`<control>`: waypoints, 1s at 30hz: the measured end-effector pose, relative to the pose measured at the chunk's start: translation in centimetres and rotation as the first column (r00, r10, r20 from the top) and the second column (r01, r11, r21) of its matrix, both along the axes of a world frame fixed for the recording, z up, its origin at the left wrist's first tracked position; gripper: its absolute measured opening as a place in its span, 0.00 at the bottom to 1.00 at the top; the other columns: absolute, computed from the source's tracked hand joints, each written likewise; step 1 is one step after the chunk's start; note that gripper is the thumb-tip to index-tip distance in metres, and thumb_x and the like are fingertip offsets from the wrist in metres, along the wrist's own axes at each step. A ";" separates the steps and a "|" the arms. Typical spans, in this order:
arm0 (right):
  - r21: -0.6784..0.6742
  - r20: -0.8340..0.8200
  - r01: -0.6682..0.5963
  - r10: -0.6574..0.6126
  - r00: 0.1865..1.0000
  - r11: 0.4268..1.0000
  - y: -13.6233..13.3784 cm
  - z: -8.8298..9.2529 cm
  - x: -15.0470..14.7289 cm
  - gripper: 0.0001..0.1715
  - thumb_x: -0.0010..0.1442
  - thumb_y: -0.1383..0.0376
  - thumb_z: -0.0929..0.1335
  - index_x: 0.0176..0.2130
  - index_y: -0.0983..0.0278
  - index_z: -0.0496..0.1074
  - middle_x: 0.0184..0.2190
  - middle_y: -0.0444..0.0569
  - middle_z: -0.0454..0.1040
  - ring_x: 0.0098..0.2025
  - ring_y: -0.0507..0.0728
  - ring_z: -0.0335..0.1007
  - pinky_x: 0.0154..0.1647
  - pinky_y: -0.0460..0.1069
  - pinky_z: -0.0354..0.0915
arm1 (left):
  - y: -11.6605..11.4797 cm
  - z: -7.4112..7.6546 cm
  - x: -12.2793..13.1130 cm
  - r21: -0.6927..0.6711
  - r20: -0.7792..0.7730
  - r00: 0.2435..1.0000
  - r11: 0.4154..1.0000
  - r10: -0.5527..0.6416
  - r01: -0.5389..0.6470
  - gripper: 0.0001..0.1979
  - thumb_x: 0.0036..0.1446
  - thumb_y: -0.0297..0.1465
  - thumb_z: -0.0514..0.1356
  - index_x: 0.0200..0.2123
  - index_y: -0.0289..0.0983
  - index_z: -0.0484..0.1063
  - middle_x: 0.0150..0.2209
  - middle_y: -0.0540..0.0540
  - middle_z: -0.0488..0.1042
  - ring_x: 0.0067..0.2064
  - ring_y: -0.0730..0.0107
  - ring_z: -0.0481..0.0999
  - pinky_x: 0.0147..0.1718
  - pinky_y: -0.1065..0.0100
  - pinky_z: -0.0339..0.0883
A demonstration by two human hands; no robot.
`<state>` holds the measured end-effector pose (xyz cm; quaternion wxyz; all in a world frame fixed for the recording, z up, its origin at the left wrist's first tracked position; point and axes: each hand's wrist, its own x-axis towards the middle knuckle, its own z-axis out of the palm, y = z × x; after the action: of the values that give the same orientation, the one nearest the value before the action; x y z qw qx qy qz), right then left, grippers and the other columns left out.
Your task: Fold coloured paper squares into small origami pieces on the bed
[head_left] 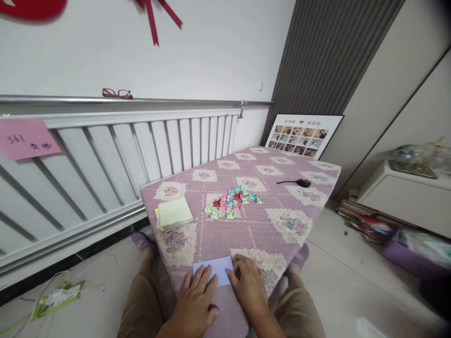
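A light blue-purple sheet of paper (220, 267) lies flat near the close end of the cloth-covered table. My left hand (197, 298) rests on its left part, fingers spread. At its right edge is my right hand (249, 283), thumb on the paper and the other fingers curled; whether it pinches the edge is hard to tell. Farther up the table sits a group of small folded paper pieces (230, 202) in green, pink, red and blue. To their left is a stack of square paper (174, 213), pale yellow on top.
The patterned tablecloth (229, 239) covers the table beside a white radiator (190, 141). A black object with a cord (303, 182) lies at the right. A photo board (305, 135) leans behind the far end. Glasses (117, 93) rest above the radiator.
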<state>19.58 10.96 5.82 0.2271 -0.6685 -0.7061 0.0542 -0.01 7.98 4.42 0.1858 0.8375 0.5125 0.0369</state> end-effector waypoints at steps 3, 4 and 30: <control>-0.001 -0.002 0.042 -0.042 0.999 0.999 0.3 -0.5 0.4 0.13 0.58 0.61 0.64 0.44 0.61 0.69 0.44 0.52 0.73 0.49 0.62 0.66 0.48 0.56 0.59 | -0.2 0.4 -0.9 -0.030 -0.031 0.997 0.997 0.069 -0.070 0.38 0.54 0.38 0.56 0.66 0.48 0.43 0.68 0.49 0.37 0.68 0.52 0.37 0.62 0.42 0.32; 0.004 0.002 0.053 -0.053 0.999 0.999 0.4 -0.7 0.5 0.17 0.58 0.62 0.64 0.47 0.62 0.68 0.46 0.53 0.73 0.50 0.62 0.66 0.49 0.56 0.59 | -0.2 0.5 -1.1 -0.037 -0.037 0.996 0.996 0.078 -0.080 0.38 0.54 0.39 0.56 0.66 0.47 0.43 0.68 0.49 0.37 0.68 0.51 0.36 0.62 0.42 0.30; -0.247 0.092 -0.145 0.172 0.981 0.958 -4.2 -1.1 0.4 0.35 0.60 0.51 0.61 0.63 0.59 0.57 0.65 0.48 0.52 0.67 0.66 0.43 0.62 0.65 0.45 | 1.1 2.5 -2.7 0.057 -0.100 0.984 0.989 0.144 -0.139 0.28 0.56 0.30 0.50 0.62 0.41 0.57 0.66 0.47 0.53 0.64 0.57 0.52 0.60 0.54 0.46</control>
<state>19.96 6.72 4.72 0.0995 -0.6341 -0.7575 0.1192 -2.67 9.06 6.87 0.1350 0.8040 0.5788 0.0191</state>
